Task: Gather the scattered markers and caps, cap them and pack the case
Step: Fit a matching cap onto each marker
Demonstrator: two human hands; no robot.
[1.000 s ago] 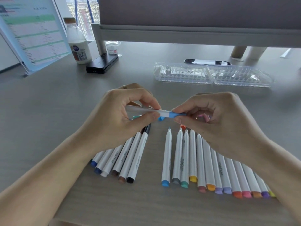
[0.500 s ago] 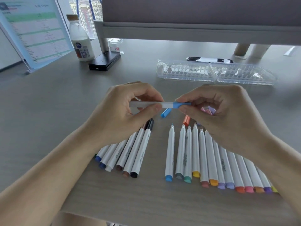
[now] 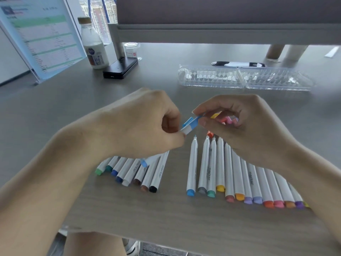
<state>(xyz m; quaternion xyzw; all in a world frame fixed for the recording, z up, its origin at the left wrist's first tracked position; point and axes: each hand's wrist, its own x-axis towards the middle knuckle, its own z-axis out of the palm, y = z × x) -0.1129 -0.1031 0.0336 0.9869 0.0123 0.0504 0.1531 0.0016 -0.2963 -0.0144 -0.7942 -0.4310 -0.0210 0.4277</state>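
1. Left hand [image 3: 145, 126] pinches the white barrel of the blue marker [image 3: 186, 130] between thumb and fingertips, above the middle of the desk [image 3: 55, 111].
2. Right hand [image 3: 243, 130] pinches the blue cap [image 3: 192, 123] on that marker's tip with thumb and forefinger. I cannot tell whether the cap is pushed fully home. Its other fingers curl round spare caps [image 3: 227, 120], with yellow and pink ones showing.
3. Below the left hand, toward the desk's front edge, lies a bundle of markers [image 3: 151, 174]. Their far ends are hidden by the hand, so these are probably the finished ones.
4. Beside it, toward the front right, a row of markers [image 3: 239, 178] lies side by side. Several show bare nibs, so they are not yet capped. An orange cap [image 3: 210, 134] lies loose just past their tips.
5. The clear case [image 3: 210, 78] lies open near the far right edge, both halves flat, with no marker in its slots.
6. By my reckoning the gathering is done, the capping is less than half done, and no packing has begun.
7. A milk bottle [image 3: 94, 50] stands at the far left corner.
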